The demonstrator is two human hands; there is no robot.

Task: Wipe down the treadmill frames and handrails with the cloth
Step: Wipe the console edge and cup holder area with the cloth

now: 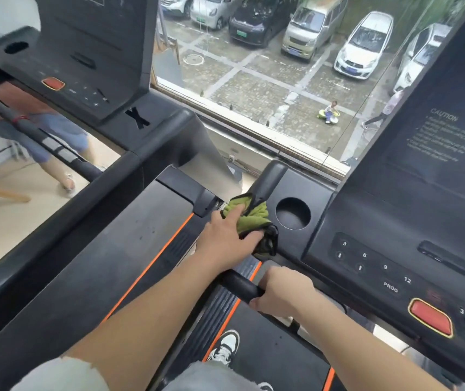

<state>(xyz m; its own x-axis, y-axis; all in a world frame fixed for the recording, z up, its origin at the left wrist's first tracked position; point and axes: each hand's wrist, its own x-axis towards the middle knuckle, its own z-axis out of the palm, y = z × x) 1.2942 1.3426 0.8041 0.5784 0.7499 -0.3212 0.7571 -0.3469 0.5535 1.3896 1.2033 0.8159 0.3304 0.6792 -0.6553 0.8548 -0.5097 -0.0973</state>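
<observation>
A green cloth (pixel 255 217) with a dark edge is wrapped on the black left handrail (pixel 266 182) of the treadmill I stand on, beside the round cup holder (pixel 293 213). My left hand (pixel 225 238) grips the cloth, fingers curled over it and pressing it against the rail. My right hand (pixel 280 292) is curled round the black front handlebar (pixel 239 285) just below the console (pixel 395 249). The lower part of the handrail is hidden under the cloth and my hand.
A second treadmill (pixel 90 80) stands to the left with its own console and side rail (pixel 42 139). Another person's legs (pixel 56 153) are on the floor beyond it. A large window (pixel 254 66) ahead looks down on parked cars. My shoe (pixel 225 348) rests on the belt.
</observation>
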